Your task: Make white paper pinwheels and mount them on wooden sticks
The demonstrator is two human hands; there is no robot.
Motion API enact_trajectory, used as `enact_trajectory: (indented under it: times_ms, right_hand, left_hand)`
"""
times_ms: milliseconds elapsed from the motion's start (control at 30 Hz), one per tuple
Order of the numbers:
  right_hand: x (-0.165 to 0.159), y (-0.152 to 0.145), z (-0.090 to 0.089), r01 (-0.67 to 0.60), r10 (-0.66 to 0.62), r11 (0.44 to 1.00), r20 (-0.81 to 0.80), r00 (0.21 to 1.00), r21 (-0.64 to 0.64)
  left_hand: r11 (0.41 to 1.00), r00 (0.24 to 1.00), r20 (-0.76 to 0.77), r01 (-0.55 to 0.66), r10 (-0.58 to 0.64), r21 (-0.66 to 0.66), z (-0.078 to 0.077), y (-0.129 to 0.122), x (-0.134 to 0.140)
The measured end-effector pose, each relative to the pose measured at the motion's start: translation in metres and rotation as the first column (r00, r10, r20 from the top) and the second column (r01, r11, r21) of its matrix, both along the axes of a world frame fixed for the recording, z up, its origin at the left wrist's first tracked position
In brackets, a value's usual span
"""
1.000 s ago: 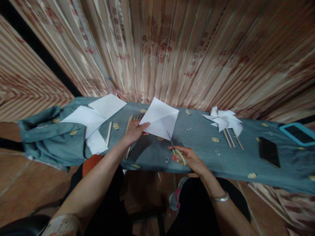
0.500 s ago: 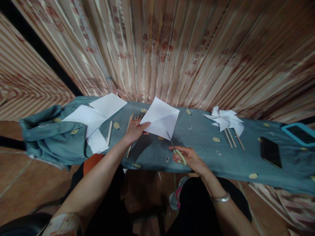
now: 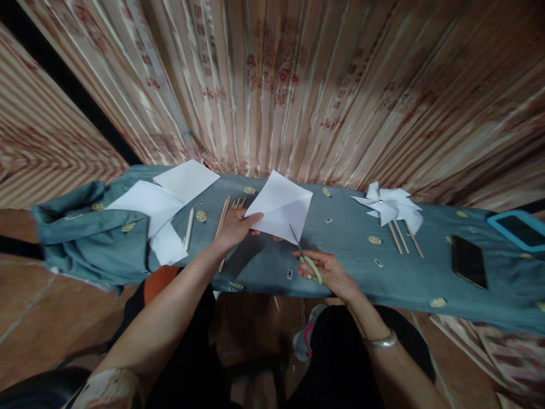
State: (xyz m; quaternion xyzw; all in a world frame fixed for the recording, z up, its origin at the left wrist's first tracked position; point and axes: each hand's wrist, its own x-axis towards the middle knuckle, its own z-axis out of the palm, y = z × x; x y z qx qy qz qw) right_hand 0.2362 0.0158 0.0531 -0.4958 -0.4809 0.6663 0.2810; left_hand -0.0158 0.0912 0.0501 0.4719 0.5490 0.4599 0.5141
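Note:
My left hand pinches a white square sheet of paper by its left corner, thumb on top. The sheet is held above the cloth-covered table, with a faint crease across it. In my right hand is a pair of scissors with light green handles, fingers closed round the loops. The blades point up and left and lie over the paper's near corner; whether they are parted I cannot tell. Beneath and beside my left hand lie several thin wooden sticks, partly hidden by the hand.
White paper sheets and a pale pen-like stick lie at left. Paper pinwheels on wooden sticks are at right, then a black phone and a blue-framed device. A curtain hangs behind the table.
The paper and my left hand have shifted very slightly to the right. The scissors remain at the paper's near corner, almost unmoved.

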Motion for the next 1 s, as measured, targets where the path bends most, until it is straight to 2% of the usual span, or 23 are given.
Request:
enact_trajectory:
  times_ms: [300, 567, 833, 1000]
  right_hand:
    - [0.0004, 0.0004, -0.0045, 0.028, -0.029, 0.999, -0.031, 0.999, -0.039]
    - [0.0004, 0.0, -0.0073, 0.02, -0.02, 1.0, -0.027, 0.999, -0.009]
    - [-0.0017, 0.0014, -0.0054, 0.032, -0.033, 0.999, -0.022, 0.999, -0.027]
    - [-0.0015, 0.0021, -0.0085, 0.026, -0.026, 0.999, -0.007, 1.0, -0.035]
  left_hand:
    - [1.0, 1.0, 0.005, 0.003, -0.003, -0.008, -0.0001, -0.0013, -0.0007]
    - [1.0, 1.0, -0.002, -0.004, 0.004, -0.01, 0.0024, -0.0021, 0.0]
    - [0.998, 0.997, 0.035, 0.067, -0.066, -0.021, -0.0046, -0.0043, 0.0042]
    - [0.998, 0.997, 0.043, 0.062, -0.061, -0.031, -0.0056, -0.0037, 0.0053]
